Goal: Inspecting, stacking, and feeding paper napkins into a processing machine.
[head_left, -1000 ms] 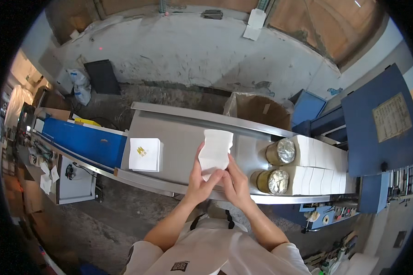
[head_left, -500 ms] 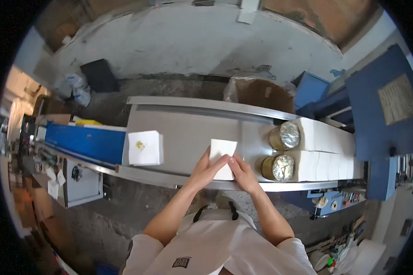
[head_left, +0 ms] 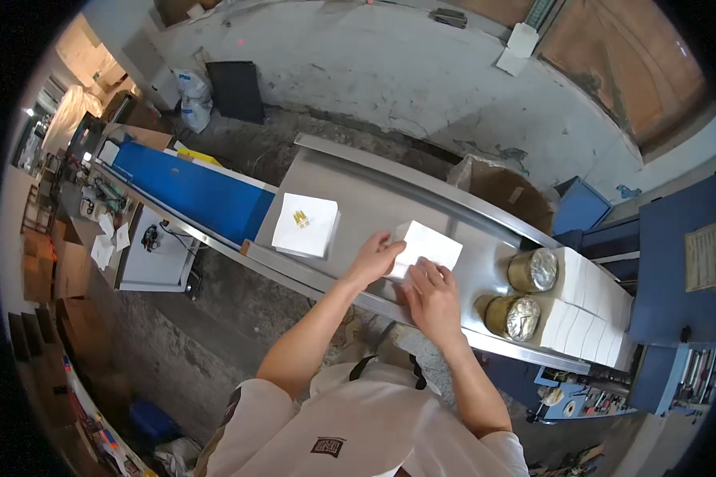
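Note:
Both my hands are at a stack of white paper napkins (head_left: 431, 243) just above or on the grey metal table (head_left: 358, 191). My left hand (head_left: 376, 258) grips its left side, fingers behind and thumb across the near edge. My right hand (head_left: 431, 298) is closed against the near side, fingers bent over the edge; its palm side is hidden. To the left lies another white napkin stack (head_left: 306, 224) with a small gold print on top, touched by neither hand.
Two foil-topped cylinders (head_left: 533, 272) stand to the right, before rows of white napkins (head_left: 589, 318). A blue conveyor belt (head_left: 191, 191) joins the table's left end. Behind the table's raised metal edge is a plastic-lined carton (head_left: 505, 191). A blue machine (head_left: 676, 270) stands far right.
The napkin stack has gone from upright in my hands to a lower, tilted-back position showing its broad face. My right hand has moved over its near side. The whole view has turned.

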The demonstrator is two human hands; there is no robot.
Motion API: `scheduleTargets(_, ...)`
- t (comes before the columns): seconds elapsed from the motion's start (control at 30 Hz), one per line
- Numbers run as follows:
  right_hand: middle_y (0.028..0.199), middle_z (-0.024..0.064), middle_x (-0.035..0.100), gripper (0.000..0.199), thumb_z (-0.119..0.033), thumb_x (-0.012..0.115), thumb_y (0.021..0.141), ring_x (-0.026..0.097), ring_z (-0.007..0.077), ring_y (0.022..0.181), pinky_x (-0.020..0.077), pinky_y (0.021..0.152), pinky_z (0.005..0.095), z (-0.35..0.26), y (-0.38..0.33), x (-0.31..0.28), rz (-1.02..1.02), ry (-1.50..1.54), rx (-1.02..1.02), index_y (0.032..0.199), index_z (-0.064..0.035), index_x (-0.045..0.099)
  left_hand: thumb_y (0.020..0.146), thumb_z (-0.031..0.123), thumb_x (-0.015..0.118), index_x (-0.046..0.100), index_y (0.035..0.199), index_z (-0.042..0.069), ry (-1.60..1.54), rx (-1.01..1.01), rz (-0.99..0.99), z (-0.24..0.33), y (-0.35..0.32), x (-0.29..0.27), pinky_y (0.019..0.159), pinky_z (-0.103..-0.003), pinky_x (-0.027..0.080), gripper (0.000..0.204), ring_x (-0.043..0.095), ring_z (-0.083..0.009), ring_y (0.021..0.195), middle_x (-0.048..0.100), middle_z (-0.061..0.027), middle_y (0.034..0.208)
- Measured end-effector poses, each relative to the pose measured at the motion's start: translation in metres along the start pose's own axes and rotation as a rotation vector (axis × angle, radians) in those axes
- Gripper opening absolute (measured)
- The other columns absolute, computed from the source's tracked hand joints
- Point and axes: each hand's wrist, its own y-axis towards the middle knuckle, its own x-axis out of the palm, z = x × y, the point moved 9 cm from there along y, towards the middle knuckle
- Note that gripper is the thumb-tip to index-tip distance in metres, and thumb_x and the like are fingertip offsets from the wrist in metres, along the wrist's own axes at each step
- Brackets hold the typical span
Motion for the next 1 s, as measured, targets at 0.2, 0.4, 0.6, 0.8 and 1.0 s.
scheduleTargets(0.2, 0.124, 0.0203, 0.060, 0.030, -0.015, 0.069, 0.085, 0.057, 0.0405, 0.112, 0.0488, 0.091, 0.0455, 0.016, -0.011, -0.011, 0.027, 0.153, 0.093, 0.111, -0.0015, 0.065, 0.082, 0.026, 0.073, 0.058, 0.119, -0.003, 0.585, 0.546, 0.643, 0.092, -0.059, -0.133, 0.085, -0.036, 0.052, 0.049, 0.067, -0.0299, 0.095, 0.068, -0.0213, 0.103)
scheduleTargets(0.4, 0.126, 0.0223, 0.060, 0.035, -0.023, 0.068, 0.089, 0.059, 0.0383, 0.114, 0.0468, 0.096, 0.0409, 0.040, -0.027, -0.041, 0.044, 0.292, 0.280, 0.115, 0.0009, 0.066, 0.070, 0.029, 0.080, 0.063, 0.115, -0.002, 0.870, 0.409, 0.597, 0.083, -0.019, -0.235, 0.085, -0.037, 0.052, 0.057, 0.067, -0.0298, 0.097, 0.068, -0.0191, 0.105)
scheduleTargets(0.6, 0.122, 0.0229, 0.062, 0.032, -0.021, 0.069, 0.087, 0.061, 0.0382, 0.109, 0.0484, 0.093, 0.0412, 0.053, -0.044, -0.051, 0.083, 0.252, 0.278, 0.112, -0.0012, 0.067, 0.068, 0.027, 0.080, 0.066, 0.111, 0.001, 0.835, 0.188, 0.340, 0.086, -0.009, -0.225, 0.076, -0.033, 0.053, 0.052, 0.068, -0.0246, 0.086, 0.070, -0.0151, 0.098)
scheduleTargets(0.8, 0.120, 0.0226, 0.062, 0.032, -0.021, 0.070, 0.087, 0.061, 0.0381, 0.108, 0.0486, 0.092, 0.0412, 0.055, -0.052, -0.052, 0.095, 0.263, 0.303, 0.111, 0.0001, 0.067, 0.070, 0.021, 0.078, 0.069, 0.103, 0.001, 0.955, 0.456, 0.443, 0.097, -0.019, -0.222, 0.078, -0.037, 0.051, 0.039, 0.065, -0.0290, 0.089, 0.068, -0.0153, 0.100)
scheduleTargets(1.0, 0.120, 0.0222, 0.062, 0.031, -0.018, 0.070, 0.086, 0.060, 0.0386, 0.108, 0.0495, 0.091, 0.0421, 0.056, -0.048, -0.051, 0.135, 0.166, 0.239, 0.110, 0.0011, 0.066, 0.073, 0.012, 0.075, 0.066, 0.087, 0.000, 1.089, 0.619, 0.445, 0.116, -0.034, -0.201, 0.089, -0.039, 0.048, 0.020, 0.060, -0.0341, 0.103, 0.065, -0.0182, 0.108)
